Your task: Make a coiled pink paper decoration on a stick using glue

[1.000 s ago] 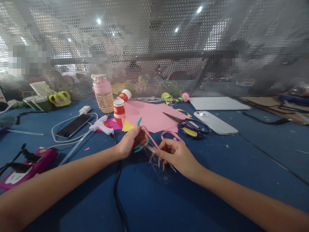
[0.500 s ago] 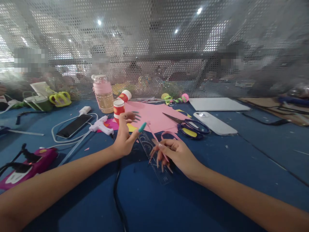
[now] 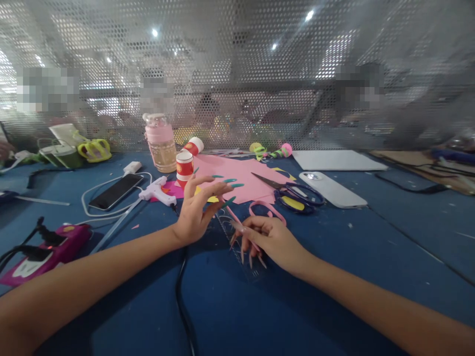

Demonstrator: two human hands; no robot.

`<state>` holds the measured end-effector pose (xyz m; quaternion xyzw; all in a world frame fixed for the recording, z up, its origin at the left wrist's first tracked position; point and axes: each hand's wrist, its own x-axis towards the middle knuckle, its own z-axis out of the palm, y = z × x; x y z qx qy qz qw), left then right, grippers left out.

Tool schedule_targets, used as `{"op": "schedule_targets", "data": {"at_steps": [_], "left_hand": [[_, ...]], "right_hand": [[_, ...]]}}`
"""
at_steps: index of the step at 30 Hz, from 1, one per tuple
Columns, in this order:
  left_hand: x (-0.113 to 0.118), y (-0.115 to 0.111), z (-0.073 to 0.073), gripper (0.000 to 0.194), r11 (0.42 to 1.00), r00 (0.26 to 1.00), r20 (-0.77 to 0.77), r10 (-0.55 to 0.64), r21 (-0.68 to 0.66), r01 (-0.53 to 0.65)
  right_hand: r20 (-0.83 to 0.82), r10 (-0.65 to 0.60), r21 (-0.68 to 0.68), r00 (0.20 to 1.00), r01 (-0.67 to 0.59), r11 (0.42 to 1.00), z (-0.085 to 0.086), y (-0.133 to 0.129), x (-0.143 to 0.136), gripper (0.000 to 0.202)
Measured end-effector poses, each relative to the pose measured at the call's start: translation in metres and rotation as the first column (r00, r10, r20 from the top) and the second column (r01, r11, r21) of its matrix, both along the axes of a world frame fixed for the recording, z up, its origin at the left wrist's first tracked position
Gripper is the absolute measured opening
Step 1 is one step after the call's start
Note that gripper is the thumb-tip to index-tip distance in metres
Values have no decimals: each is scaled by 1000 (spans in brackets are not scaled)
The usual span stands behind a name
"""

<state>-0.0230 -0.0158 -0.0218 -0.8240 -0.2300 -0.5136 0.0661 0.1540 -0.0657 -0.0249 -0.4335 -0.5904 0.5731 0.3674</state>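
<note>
My right hand pinches a thin pink paper strip between thumb and fingers, its other fingers curled below. My left hand, with long teal nails, hovers by the strip's far end with fingers stretched and apart; whether the thumb touches the strip I cannot tell. Under the hands lies a clear plastic ruler with cut-out shapes. A pink paper loop curls just beyond my right hand. Behind it are pink paper sheets and open scissors with dark blue handles.
To the left are a white glue gun, a black phone with its cable and a magenta power strip. Red-and-white paper cups stand beside a pink bottle. A white phone lies right. Perforated metal panel behind.
My left hand has turned, and its fingers now reach rightward over the strip's far end. The right hand keeps its hold on the strip, nearly still. The view has shifted slightly.
</note>
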Motion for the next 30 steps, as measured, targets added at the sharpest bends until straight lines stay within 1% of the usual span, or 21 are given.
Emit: {"op": "schedule_targets", "data": {"at_steps": [8, 12, 18, 22, 26, 30], "left_hand": [[0, 0, 1, 16, 993, 996, 32, 88, 76, -90], [0, 1, 1, 14, 989, 995, 23, 101, 106, -103], [0, 0, 1, 14, 986, 992, 14, 126, 109, -127], [0, 0, 1, 18, 991, 994, 14, 109, 79, -109], [0, -2, 2, 34, 995, 995, -1, 97, 20, -97], [0, -2, 2, 38, 996, 997, 30, 76, 34, -77]], "right_hand": [[10, 1, -2, 1000, -1, 1000, 2, 1, 0, 45], [21, 1, 6, 1000, -1, 1000, 2, 1, 0, 45], [29, -4, 10, 1000, 4, 1000, 3, 1, -1, 42], [22, -13, 2, 1000, 13, 1000, 4, 0, -1, 43], [9, -31, -16, 999, 31, 999, 4, 0, -2, 42], [-24, -36, -21, 999, 36, 999, 4, 1, -2, 40]]}}
